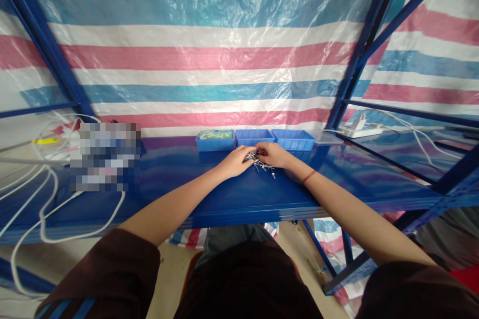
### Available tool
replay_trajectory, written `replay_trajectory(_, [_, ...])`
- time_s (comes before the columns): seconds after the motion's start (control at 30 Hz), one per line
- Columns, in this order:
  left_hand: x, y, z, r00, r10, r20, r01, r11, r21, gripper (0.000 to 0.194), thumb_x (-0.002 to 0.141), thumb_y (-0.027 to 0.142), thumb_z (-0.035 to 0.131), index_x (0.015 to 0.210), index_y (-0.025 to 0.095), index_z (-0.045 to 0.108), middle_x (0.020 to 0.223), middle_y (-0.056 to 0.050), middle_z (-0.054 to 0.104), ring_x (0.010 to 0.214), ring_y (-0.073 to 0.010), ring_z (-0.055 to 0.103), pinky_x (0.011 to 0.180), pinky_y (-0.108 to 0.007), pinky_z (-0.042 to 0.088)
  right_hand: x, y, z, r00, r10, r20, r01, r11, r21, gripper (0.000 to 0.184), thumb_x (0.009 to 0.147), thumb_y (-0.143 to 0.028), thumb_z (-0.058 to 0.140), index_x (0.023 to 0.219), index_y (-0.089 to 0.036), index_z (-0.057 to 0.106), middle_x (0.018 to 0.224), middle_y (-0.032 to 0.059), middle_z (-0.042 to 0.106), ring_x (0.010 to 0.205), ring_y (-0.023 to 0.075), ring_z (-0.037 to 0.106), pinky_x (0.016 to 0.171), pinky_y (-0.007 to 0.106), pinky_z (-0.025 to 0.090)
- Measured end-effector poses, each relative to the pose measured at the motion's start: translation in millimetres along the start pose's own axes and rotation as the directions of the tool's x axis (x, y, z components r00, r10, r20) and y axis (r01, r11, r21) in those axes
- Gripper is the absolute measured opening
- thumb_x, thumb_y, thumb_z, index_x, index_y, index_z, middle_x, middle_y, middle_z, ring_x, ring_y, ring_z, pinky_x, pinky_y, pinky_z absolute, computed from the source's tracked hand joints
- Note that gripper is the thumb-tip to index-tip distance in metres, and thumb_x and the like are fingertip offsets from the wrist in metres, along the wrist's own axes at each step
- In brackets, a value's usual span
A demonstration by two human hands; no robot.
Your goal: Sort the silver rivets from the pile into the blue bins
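Metal pins [265,165]: loose pile, blue shelf [239,197], near side of blue bins [294,144]. My left hand [237,160] curls round some; my right hand [276,153]: closure, I cannot tell. Slack fingers could scatter pins.

A makeshift workshop or small assembly station, as we judge from its fittings. We see a blue metal rack [346,77] framing a blue work surface [254,197], with red, white and blue striped plastic sheeting [209,55] hung behind. On the surface we note small metal pieces [259,163] beside a row of blue plastic bins [215,146]; white cables [42,219] trail at left, and a white power strip [362,132] lies at right.
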State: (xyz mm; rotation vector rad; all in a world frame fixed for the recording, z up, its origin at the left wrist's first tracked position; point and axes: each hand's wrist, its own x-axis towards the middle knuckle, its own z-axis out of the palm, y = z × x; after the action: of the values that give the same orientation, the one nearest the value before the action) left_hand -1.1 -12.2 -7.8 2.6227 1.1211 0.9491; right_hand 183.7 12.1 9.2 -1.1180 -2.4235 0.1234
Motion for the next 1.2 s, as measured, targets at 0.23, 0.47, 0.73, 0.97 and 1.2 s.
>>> replay_trajectory(0.23, [3,-2,-1.2,0.994,-0.095,-0.057,0.094,0.995,-0.020,0.027,0.082,0.015,0.048,0.100,0.022,0.067,0.102,-0.002,0.070,0.097,-0.0175,0.064,0.090,-0.031,0.047,1,2,2,0.998,-0.053,-0.019,0.053,0.999,-0.010,0.023,0.072,-0.011,0.054,0.086,-0.016,0.070,0.075,0.0042,0.065,0.066,0.0139,0.054,0.065,0.025,0.039])
replay_trajectory(0.47, [4,-4,-4.8,0.985,-0.095,-0.143,0.100,0.995,0.024,0.023,0.082,0.019,0.052,0.097,0.025,0.068,0.097,0.000,0.070,0.089,-0.0169,0.064,0.084,-0.031,0.049,1,-4,-1,0.996,-0.031,-0.078,0.038,0.996,0.086,0.028,0.070,-0.008,0.051,0.089,-0.015,0.070,0.083,0.0049,0.068,0.070,0.0141,0.057,0.068,0.025,0.042])
replay_trajectory(0.73, [6,4,-9.6,0.978,-0.029,-0.207,0.005,0.993,-0.118,0.025,0.081,0.014,0.052,0.102,0.020,0.064,0.093,-0.004,0.066,0.087,-0.0143,0.062,0.080,-0.027,0.051,0,-7,5,0.989,-0.094,-0.117,0.123,0.954,0.274,0.020,0.077,-0.031,0.059,0.080,-0.014,0.068,0.080,0.0046,0.068,0.072,0.0151,0.059,0.070,0.027,0.043])
replay_trajectory(0.97, [7,7,-9.5,0.960,-0.111,-0.257,0.028,0.951,-0.309,0.025,0.081,0.018,0.056,0.105,0.016,0.061,0.096,-0.006,0.067,0.087,-0.0151,0.065,0.082,-0.029,0.052,2,-11,4,0.992,-0.043,-0.122,0.092,0.899,0.429,0.029,0.079,-0.039,0.056,0.081,-0.012,0.068,0.078,0.0051,0.068,0.067,0.0135,0.056,0.066,0.026,0.043])
replay_trajectory(1.2, [9,0,-6.2,0.952,-0.142,-0.271,0.065,0.960,-0.272,0.029,0.078,0.015,0.059,0.106,0.016,0.061,0.098,-0.007,0.067,0.088,-0.0161,0.065,0.077,-0.028,0.053,3,-8,5,0.988,-0.012,-0.151,0.074,0.909,0.410,0.025,0.077,-0.035,0.056,0.079,-0.013,0.067,0.079,0.0057,0.068,0.067,0.0137,0.056,0.066,0.027,0.044])
